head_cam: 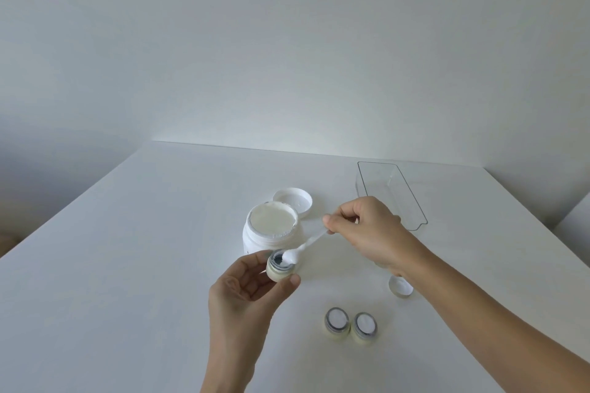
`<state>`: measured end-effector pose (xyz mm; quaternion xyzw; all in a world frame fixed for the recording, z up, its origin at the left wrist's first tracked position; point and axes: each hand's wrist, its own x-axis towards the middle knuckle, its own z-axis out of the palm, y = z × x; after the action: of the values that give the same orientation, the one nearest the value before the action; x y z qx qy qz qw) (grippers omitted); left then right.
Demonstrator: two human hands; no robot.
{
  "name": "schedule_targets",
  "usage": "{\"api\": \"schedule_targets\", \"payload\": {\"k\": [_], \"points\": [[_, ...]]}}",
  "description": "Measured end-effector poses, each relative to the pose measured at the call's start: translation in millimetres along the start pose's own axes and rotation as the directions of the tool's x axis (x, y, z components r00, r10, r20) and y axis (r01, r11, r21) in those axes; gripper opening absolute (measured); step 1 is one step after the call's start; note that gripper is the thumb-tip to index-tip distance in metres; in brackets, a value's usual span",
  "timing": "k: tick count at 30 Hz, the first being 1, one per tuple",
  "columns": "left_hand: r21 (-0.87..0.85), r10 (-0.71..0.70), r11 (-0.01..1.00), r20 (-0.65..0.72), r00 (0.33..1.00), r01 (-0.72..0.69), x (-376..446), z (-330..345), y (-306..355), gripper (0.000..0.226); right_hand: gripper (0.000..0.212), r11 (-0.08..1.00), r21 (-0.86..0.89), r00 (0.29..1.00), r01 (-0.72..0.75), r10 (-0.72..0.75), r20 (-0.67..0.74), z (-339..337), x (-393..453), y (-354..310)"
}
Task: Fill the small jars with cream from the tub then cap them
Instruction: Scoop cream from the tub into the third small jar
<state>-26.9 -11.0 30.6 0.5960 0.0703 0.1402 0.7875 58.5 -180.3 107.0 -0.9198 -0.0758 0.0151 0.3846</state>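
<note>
Left hand (242,289) pinching small jar (281,268); right hand (367,230) pinching cream-loaded spatula (306,247) at jar mouth, open tub (271,228) behind.

I see a white counter (127,265), a white tub (255,238) with off-white cream (271,217), pale yellow small jars (336,333) with grey rims, and a clear, colourless tray (412,201).

Clear glossy plastic tray (415,198) on a matt smooth white table (127,265).
</note>
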Motion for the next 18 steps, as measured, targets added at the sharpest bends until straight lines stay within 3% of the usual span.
{"api": "schedule_targets", "payload": {"k": [6, 11, 13, 15, 18], "points": [[0.018, 0.005, 1.000, -0.004, 1.000, -0.005, -1, 0, 0, 0.034, 0.031, 0.996, -0.045, 0.992, 0.072, -0.076, -0.099, -12, -9, -4], [0.017, -0.018, 1.000, -0.002, 1.000, 0.018, -2, 2, 1, 0.040, 0.022, 0.955, -0.023, 0.917, 0.294, -0.289, -0.276, 1, -22, -2], [0.016, -0.023, 1.000, -0.002, 1.000, 0.023, -2, 2, 2, 0.041, 0.019, 0.902, -0.129, 0.827, 0.412, -0.430, -0.363, 9, -28, 0], [0.013, -0.028, 1.000, 0.002, 1.000, 0.028, -2, 1, 4, 0.040, 0.019, 0.808, -0.303, 0.688, 0.505, -0.589, -0.424, 15, -35, 4], [0.011, -0.035, 0.999, 0.010, 0.999, 0.034, -2, 1, 5, 0.036, 0.020, 0.597, -0.567, 0.463, 0.567, -0.801, -0.380, 19, -43, 13]]}}
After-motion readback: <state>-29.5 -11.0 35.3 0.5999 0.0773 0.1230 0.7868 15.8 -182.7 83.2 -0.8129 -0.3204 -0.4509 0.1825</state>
